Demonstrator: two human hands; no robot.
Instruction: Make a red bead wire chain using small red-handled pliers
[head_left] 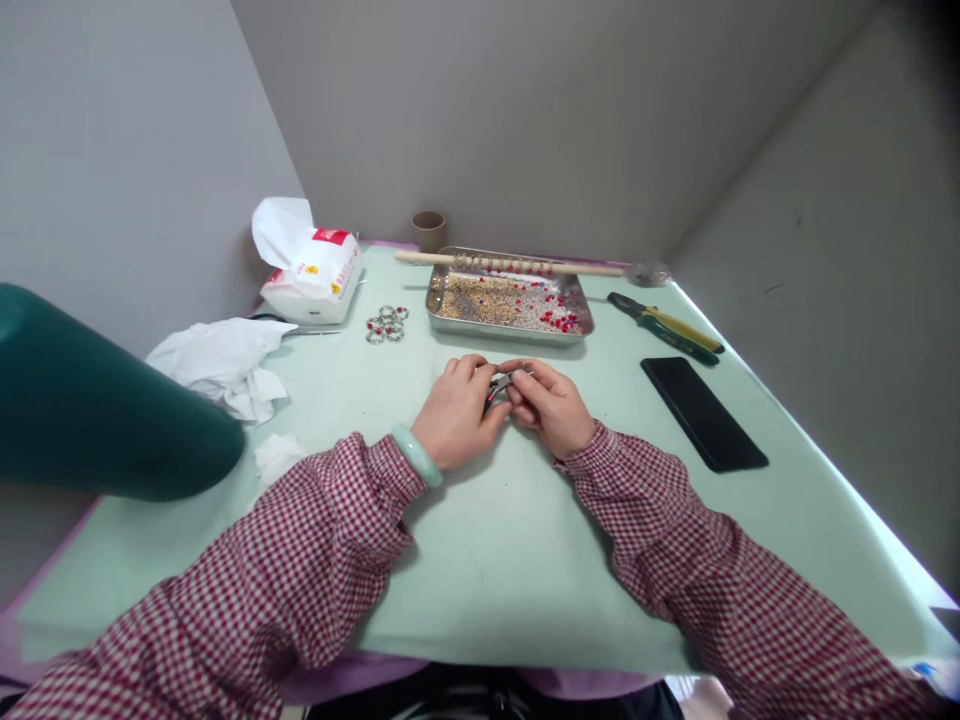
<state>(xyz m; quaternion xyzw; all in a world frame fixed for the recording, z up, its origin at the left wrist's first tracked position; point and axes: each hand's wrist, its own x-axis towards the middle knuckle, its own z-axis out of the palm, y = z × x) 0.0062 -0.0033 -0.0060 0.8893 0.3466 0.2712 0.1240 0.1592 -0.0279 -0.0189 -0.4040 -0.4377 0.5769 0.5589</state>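
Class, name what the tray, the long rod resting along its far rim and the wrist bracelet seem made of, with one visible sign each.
Tray: metal, likely stainless steel, judging by its shiny, reflective rim.
Rod: bare wood, by its pale tan, matt surface.
Bracelet: pale green, smooth and glossy, perhaps jade or glass; the look leaves that open.

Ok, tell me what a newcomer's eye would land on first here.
First, in the middle of the green table, the left hand and right hand pinch a small metal piece between them. Just behind sits a metal tray strewn with red and pale beads, with a wooden rod lying across its far edge. To the right lie a black phone and yellow-and-green pliers.
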